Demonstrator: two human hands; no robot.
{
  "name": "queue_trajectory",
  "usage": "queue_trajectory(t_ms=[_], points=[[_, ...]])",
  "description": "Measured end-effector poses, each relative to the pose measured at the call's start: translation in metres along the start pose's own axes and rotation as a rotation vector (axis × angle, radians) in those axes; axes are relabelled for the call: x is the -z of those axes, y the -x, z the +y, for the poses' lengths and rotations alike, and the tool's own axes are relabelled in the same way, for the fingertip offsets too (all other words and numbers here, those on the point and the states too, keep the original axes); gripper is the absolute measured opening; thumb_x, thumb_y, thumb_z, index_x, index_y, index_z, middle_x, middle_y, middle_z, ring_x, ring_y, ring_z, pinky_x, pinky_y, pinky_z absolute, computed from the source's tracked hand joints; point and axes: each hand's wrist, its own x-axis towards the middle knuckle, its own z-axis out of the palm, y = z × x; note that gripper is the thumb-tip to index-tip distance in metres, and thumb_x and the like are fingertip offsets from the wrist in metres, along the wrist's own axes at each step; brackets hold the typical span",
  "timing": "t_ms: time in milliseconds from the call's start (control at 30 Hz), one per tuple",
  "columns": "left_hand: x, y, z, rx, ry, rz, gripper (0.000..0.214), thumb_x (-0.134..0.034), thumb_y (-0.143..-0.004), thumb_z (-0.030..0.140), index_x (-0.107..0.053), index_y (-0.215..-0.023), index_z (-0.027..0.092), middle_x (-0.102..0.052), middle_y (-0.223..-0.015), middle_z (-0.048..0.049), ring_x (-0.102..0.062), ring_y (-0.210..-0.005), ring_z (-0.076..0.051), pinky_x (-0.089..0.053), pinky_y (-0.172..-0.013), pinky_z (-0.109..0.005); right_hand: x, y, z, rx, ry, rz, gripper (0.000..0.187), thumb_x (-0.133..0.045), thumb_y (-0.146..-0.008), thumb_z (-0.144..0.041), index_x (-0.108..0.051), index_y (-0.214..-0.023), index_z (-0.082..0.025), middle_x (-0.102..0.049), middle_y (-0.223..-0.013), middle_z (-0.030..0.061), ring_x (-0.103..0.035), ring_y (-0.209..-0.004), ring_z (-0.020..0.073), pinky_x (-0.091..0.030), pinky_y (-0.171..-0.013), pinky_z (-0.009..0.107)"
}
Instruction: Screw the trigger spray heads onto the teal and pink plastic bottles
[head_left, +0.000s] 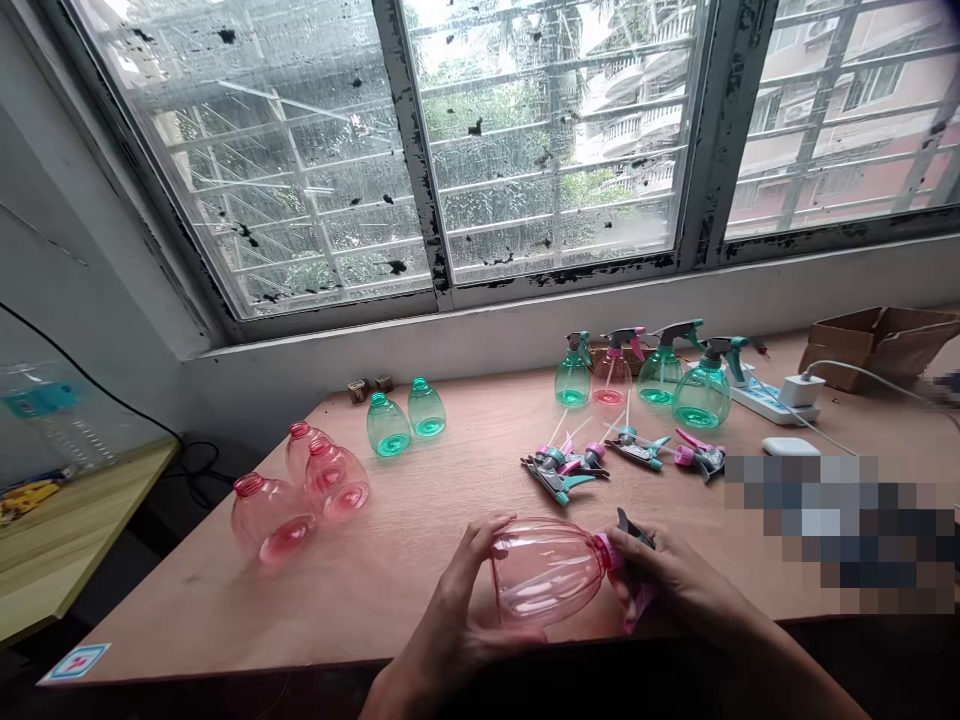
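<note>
A clear pink spray bottle lies on its side in the air just above the table's front edge. My left hand is wrapped around its base end, thumb below and fingers above. At the neck, my right hand grips the grey and pink spray head, whose pink collar sits on the bottle's mouth. Whether the collar is fully tight I cannot tell. Several loose spray heads with thin tubes lie on the table beyond my hands.
Three pink bottles without heads stand at the left, two green ones behind them. Bottles with spray heads stand at the back right, near a power strip, a white case and a cardboard box. A blurred patch covers the right side.
</note>
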Motion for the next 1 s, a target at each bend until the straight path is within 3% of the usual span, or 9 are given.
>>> queue_trajectory(t_ms=[100, 167, 400, 500, 667, 733, 833, 933, 1000], points=[[-0.001, -0.001, -0.007, -0.101, -0.049, 0.000, 0.093, -0.087, -0.072, 0.035, -0.032, -0.147, 0.042, -0.046, -0.147, -0.0062, -0.045, -0.135, -0.033, -0.050, -0.104, -0.040, 0.000, -0.001, 0.000, -0.002, -0.004, 0.009, 0.047, -0.068, -0.085, -0.057, -0.060, -0.068, -0.014, -0.069, -0.055, 0.0011, -0.064, -0.041, 0.0111, -0.053, -0.044, 0.020], [-0.001, -0.002, -0.009, -0.093, -0.050, -0.001, 0.093, -0.086, -0.072, 0.035, -0.031, -0.147, 0.041, -0.045, -0.148, -0.0067, -0.045, -0.135, -0.033, -0.051, -0.104, -0.041, -0.001, -0.003, -0.001, 0.000, 0.004, 0.015, 0.048, -0.067, -0.085, -0.058, -0.060, -0.068, -0.014, -0.069, -0.054, 0.0009, -0.063, -0.041, 0.0111, -0.053, -0.044, 0.020], [-0.001, -0.001, -0.001, 0.068, 0.029, 0.016, 0.089, -0.087, -0.072, 0.029, -0.034, -0.143, 0.040, -0.044, -0.147, -0.0058, -0.051, -0.131, -0.031, -0.046, -0.111, -0.045, 0.000, -0.006, 0.000, 0.067, 0.003, 0.032, 0.041, -0.063, -0.090, -0.055, -0.060, -0.077, -0.016, -0.073, -0.063, 0.0030, -0.065, -0.045, 0.0131, -0.053, -0.045, 0.022], [-0.002, -0.002, 0.001, 0.167, 0.155, 0.056, 0.085, -0.084, -0.075, 0.028, -0.032, -0.143, 0.038, -0.047, -0.146, -0.0069, -0.053, -0.131, -0.030, -0.043, -0.113, -0.048, 0.001, -0.005, 0.001, 0.137, -0.101, 0.081, 0.031, -0.068, -0.089, -0.047, -0.065, -0.089, -0.016, -0.075, -0.073, 0.0039, -0.070, -0.058, 0.0150, -0.056, -0.055, 0.025], [-0.004, -0.005, -0.007, 0.207, 0.123, 0.068, 0.086, -0.081, -0.078, 0.030, -0.028, -0.145, 0.037, -0.040, -0.152, -0.0071, -0.041, -0.142, -0.031, -0.033, -0.119, -0.050, 0.000, 0.000, -0.009, 0.257, -0.059, 0.140, 0.026, -0.071, -0.089, -0.037, -0.068, -0.107, -0.018, -0.076, -0.085, 0.0046, -0.072, -0.074, 0.0182, -0.058, -0.069, 0.030], [-0.005, -0.006, -0.015, 0.189, 0.039, 0.085, 0.096, -0.079, -0.079, 0.032, -0.015, -0.150, 0.039, -0.030, -0.159, -0.0078, -0.032, -0.146, -0.032, -0.026, -0.121, -0.054, 0.001, -0.001, -0.027, 0.346, 0.064, 0.170, 0.027, -0.068, -0.091, -0.038, -0.069, -0.107, -0.018, -0.077, -0.084, 0.0053, -0.073, -0.075, 0.0207, -0.058, -0.066, 0.032], [-0.007, -0.007, -0.026, 0.175, 0.011, 0.114, 0.098, -0.071, -0.087, 0.037, 0.001, -0.153, 0.041, -0.019, -0.163, -0.0101, -0.031, -0.147, -0.032, -0.030, -0.118, -0.057, 0.005, -0.011, -0.071, 0.540, 0.329, 0.273, 0.028, -0.069, -0.090, -0.038, -0.068, -0.109, -0.018, -0.078, -0.084, 0.0066, -0.074, -0.076, 0.0235, -0.058, -0.064, 0.033], [-0.008, -0.008, -0.028, 0.186, -0.014, 0.077, 0.087, -0.064, -0.091, 0.038, -0.001, -0.152, 0.041, -0.020, -0.162, -0.0110, -0.039, -0.143, -0.032, -0.034, -0.116, -0.057, 0.009, -0.040, -0.124, 0.774, 0.506, 0.329, 0.028, -0.063, -0.094, -0.038, -0.062, -0.113, -0.018, -0.078, -0.092, 0.0078, -0.075, -0.077, 0.0233, -0.060, -0.065, 0.034], [-0.008, -0.009, -0.024, 0.205, -0.068, 0.018, 0.083, -0.062, -0.092, 0.038, -0.006, -0.152, 0.040, -0.022, -0.162, -0.0106, -0.041, -0.141, -0.032, -0.033, -0.116, -0.058, 0.008, -0.069, -0.155, 0.838, 0.700, 0.420, 0.027, -0.057, -0.098, -0.037, -0.057, -0.115, -0.016, -0.078, -0.095, 0.0092, -0.076, -0.074, 0.0215, -0.060, -0.064, 0.032]])
